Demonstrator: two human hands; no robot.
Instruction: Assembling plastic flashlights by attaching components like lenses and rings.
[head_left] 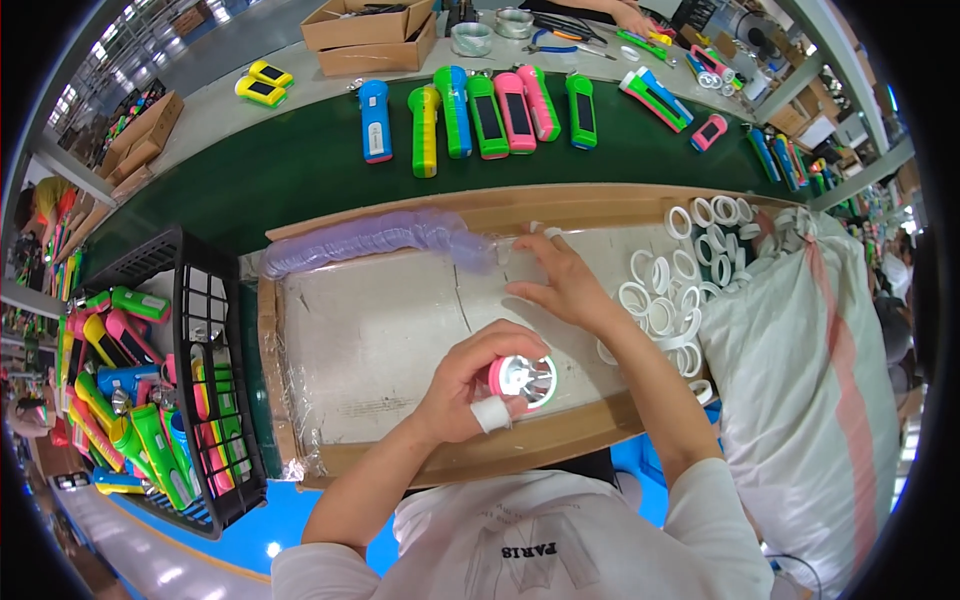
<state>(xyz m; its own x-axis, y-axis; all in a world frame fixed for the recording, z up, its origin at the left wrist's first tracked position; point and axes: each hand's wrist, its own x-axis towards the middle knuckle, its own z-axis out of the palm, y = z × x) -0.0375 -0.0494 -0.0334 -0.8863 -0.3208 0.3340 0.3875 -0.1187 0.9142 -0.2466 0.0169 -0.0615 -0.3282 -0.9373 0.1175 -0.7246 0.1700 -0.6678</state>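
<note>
My left hand (462, 385), with white tape round a finger, is closed around a flashlight (527, 380). Its silver reflector faces up, inside a pale ring, and some pink shows at the side; the rest of its body is hidden. My right hand (568, 285) is stretched toward the far side of the cardboard tray (370, 340), thumb and forefinger apart, with nothing visible between them. Just left of its fingertips ends a long row of clear, purple-tinted round discs (375, 243), blurred at that end. White rings (660, 300) lie heaped at the tray's right.
A black crate (205, 400) of colourful flashlights stands left. Beyond the tray, several flashlights (487, 115) lie on a green belt (300, 165). A large white sack (800, 400) rests at the right. Open cardboard boxes (370, 40) and another person's hand (632, 18) are at the back.
</note>
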